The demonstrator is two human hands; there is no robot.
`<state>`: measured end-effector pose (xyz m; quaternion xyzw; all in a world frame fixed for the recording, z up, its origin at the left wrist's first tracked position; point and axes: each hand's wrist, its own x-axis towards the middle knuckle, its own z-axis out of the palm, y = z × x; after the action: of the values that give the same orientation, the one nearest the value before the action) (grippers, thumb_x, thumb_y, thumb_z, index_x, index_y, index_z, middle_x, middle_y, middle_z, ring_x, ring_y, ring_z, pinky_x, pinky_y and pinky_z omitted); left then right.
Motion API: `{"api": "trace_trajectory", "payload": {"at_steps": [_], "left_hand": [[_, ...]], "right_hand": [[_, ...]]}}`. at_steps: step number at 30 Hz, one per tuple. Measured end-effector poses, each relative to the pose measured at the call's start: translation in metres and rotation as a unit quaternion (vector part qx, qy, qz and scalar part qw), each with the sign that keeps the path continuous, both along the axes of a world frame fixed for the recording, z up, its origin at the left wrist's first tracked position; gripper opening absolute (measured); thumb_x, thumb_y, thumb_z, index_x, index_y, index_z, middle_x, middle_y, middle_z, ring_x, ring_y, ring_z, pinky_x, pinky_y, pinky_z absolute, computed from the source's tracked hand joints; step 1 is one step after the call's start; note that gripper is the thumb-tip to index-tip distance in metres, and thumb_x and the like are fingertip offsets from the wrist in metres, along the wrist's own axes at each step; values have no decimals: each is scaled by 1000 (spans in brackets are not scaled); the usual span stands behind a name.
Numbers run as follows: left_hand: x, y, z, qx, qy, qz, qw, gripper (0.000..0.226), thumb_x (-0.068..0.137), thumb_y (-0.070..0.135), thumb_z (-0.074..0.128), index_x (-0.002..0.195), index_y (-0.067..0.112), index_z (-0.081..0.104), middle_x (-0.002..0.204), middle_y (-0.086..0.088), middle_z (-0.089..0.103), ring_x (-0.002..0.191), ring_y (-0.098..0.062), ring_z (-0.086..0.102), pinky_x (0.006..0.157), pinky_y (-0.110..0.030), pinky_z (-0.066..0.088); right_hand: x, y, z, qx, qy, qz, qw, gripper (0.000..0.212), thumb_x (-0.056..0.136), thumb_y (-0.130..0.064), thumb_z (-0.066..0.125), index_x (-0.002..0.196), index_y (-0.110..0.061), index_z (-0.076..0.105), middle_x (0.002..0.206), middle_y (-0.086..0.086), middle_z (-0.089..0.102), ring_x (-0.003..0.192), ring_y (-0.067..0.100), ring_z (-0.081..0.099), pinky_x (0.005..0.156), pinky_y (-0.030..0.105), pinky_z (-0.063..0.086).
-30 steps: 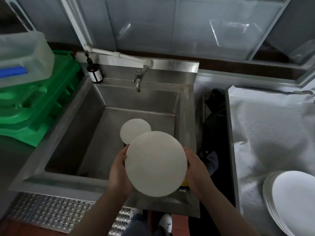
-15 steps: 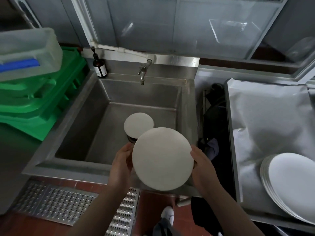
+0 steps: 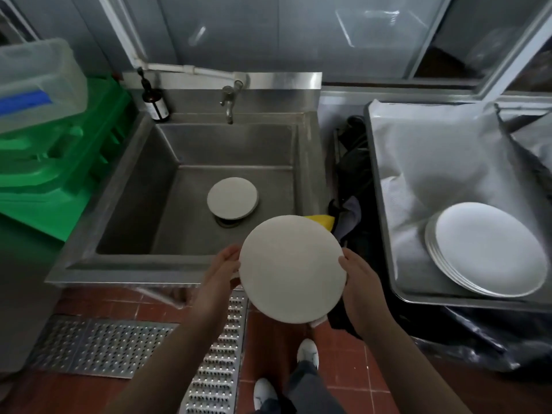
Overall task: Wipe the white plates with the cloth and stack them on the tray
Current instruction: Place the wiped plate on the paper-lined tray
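Holding a round white plate (image 3: 291,268) by its opposite edges, the left hand (image 3: 219,274) and right hand (image 3: 360,283) keep it above the red floor tiles (image 3: 298,330), just in front of the sink's front rim; its matte, unglazed-looking underside faces the camera. The left hand's fingers curl round the left edge, the thumb lying on the near face. The right hand grips the right edge the same way, its fingers hidden behind the plate. A small patch of white shows below the plate's lower rim; whether that is the cloth cannot be told.

Perforated metal grating (image 3: 98,345) covers the floor at the left. Beyond the plate, a yellow object (image 3: 321,220) peeks out at the sink's right corner. Inside the brushed stainless steel sink (image 3: 131,265) a second round plate (image 3: 232,198) lies over the drain. To the right, a stack of glossy white plates (image 3: 487,249) rests on a metal tray (image 3: 385,186) lined with white woven sheeting. At the back stand a steel tap (image 3: 228,100) and a dark pump bottle (image 3: 155,100) whose label is unreadable. Green moulded plastic crates (image 3: 59,162) and a translucent tub (image 3: 38,82) sit at the left.
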<state>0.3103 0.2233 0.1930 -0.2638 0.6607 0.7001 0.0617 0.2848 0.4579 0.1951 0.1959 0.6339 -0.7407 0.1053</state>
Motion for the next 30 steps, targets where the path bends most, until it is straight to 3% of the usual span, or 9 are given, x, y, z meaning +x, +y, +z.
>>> {"api": "trace_trajectory", "payload": {"at_steps": [5,9,13,17,19,22,24,27,30], "left_hand": [[3,34,1,25,1,-13,1000,47,80,20,52,126,19,58,118,5,72,105,-14,68,82,-31,50],[-7,72,0,24,-1,-40,999,37,89,8,47,120,20,63,120,-1,70,108,-20,65,79,-31,52],[-19,120,4,36,-12,-43,998,44,87,8,46,127,19,61,121,-4,69,104,-18,66,69,-24,53],[-34,174,1,48,-18,-25,998,42,93,2,45,128,24,55,119,1,68,105,-15,65,67,-23,51],[-39,201,2,55,-15,-32,998,49,94,0,41,133,29,51,121,7,68,106,-11,65,74,-28,54],[-47,241,3,73,-5,-42,996,65,92,-1,42,152,25,35,146,7,52,131,-16,51,105,-38,44],[-53,264,4,81,9,-48,996,74,83,5,49,154,18,32,149,3,48,135,-16,46,106,-35,40],[-64,295,5,77,15,-61,995,74,66,15,51,140,21,50,137,9,60,123,-7,55,98,-30,43],[-72,320,4,31,28,-117,992,57,66,16,50,122,21,63,117,6,69,117,-24,59,87,-33,42]], "right_hand": [[12,37,-2,10,22,-4,1000,20,98,-8,46,101,7,59,90,23,60,82,20,54,66,26,44],[10,70,7,38,18,-33,999,18,96,-8,49,94,-7,66,85,9,67,75,10,60,66,24,48],[-3,114,11,54,10,-42,998,21,92,-8,52,97,-18,70,95,3,72,83,14,62,72,30,49],[-17,165,12,122,14,-57,991,17,89,-14,54,90,-21,69,89,-2,69,85,18,61,74,36,49],[-25,188,15,167,11,-48,985,20,80,-25,52,91,-24,68,85,-8,67,86,20,62,73,41,53],[-36,224,18,213,12,-30,976,35,73,-33,46,102,-27,66,92,-10,68,90,18,62,76,42,56],[-43,248,17,243,28,-27,969,41,73,-35,45,107,-24,64,100,-7,67,93,17,61,76,37,52],[-53,279,13,271,42,-28,961,37,78,-34,45,108,-22,63,102,-7,66,94,16,60,73,31,46],[-62,305,12,281,39,-39,958,18,92,-19,49,107,-21,58,101,-8,61,90,12,55,68,22,41]]}}
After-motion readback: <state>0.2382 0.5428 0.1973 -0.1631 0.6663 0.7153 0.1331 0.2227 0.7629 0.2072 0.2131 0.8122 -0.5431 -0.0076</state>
